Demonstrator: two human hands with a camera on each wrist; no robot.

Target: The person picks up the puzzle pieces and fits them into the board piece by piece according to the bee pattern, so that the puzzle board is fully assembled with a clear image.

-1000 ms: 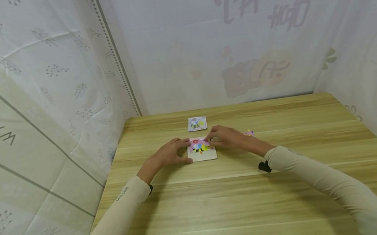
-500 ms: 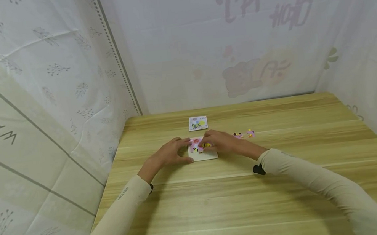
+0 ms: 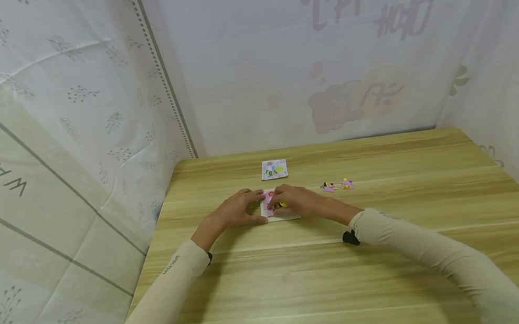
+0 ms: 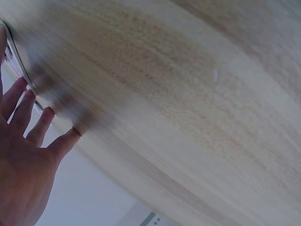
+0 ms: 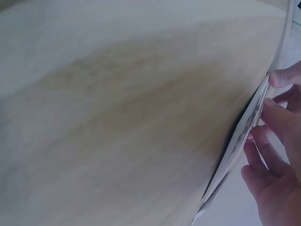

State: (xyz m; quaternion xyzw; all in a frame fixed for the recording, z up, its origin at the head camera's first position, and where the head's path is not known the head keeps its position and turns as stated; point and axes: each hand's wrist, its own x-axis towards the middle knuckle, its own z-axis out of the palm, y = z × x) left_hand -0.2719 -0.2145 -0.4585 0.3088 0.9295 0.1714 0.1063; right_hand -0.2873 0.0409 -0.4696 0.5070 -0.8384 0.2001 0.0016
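My left hand (image 3: 236, 210) rests at the left edge of a small white puzzle board (image 3: 289, 217). Its thumb and fingers are spread and touch the board near the left corners; in the left wrist view the fingers look fairly straight. Joined jigsaw puzzle pieces (image 3: 268, 212) with a pink ground and a bee picture lie on the board. Over them is my right hand (image 3: 301, 201), its fingers bent and its fingertips gripping a piece at the lower left. That hand hides much of the picture. In the right wrist view the bent fingers (image 5: 277, 117) meet the board, seen edge-on.
Two loose puzzle pieces (image 3: 329, 187) lie on the wooden table (image 3: 282, 286), right of the board. Behind the board is a picture card (image 3: 273, 170) with a bee on it. Printed curtains (image 3: 239, 63) stand behind and at both sides.
My right hand has moved left from the right side of the pieces to their lower left, uncovering a loose piece. The joined pieces seem shifted slightly toward me. My left hand stays in place.
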